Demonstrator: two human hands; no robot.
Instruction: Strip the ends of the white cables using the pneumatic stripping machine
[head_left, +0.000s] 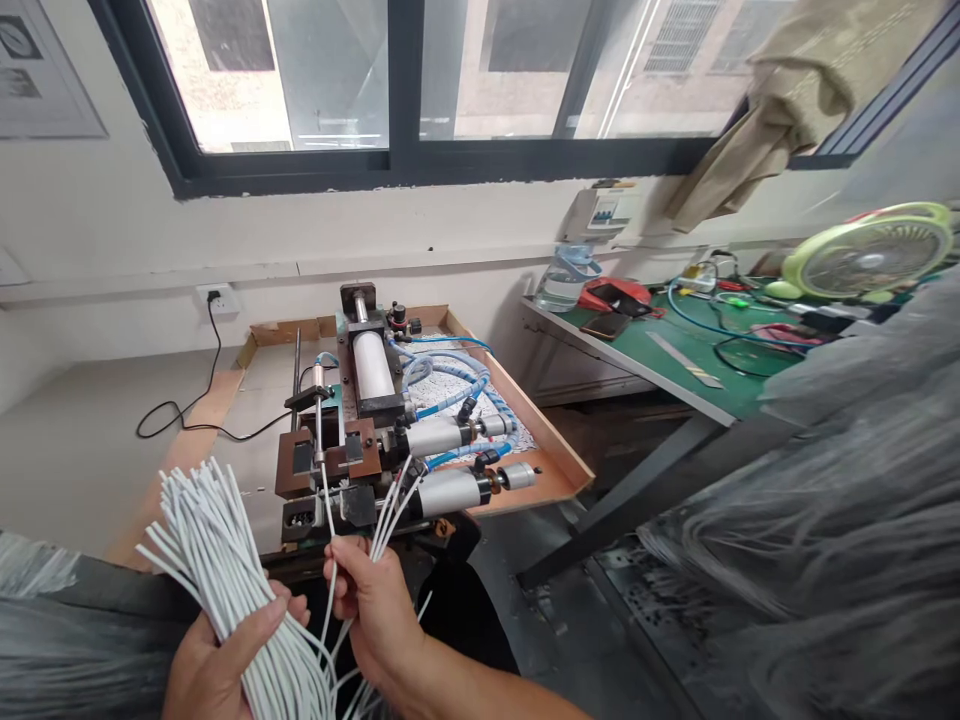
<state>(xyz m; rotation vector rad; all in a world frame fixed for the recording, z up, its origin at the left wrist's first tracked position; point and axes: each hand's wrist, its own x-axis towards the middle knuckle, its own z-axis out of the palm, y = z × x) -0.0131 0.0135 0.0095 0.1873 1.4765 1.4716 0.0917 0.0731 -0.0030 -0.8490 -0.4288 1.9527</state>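
My left hand is wrapped round a thick bundle of white cables, whose cut ends fan out up and to the left. Between thumb and fingers, my right hand pinches one white cable; its upper end reaches the jaws of a pneumatic machine. Several more white cables stick up out of the same hand's grip. The machine carries a large silver cylinder at the back and two smaller cylinders on its right. My hands hide the lower part of the cables.
A shallow wooden tray surrounds the machine, with coiled blue air hoses inside. On the right, a green-topped table bears a fan, a water jug and a phone. Plastic-wrapped bundles hang at the right.
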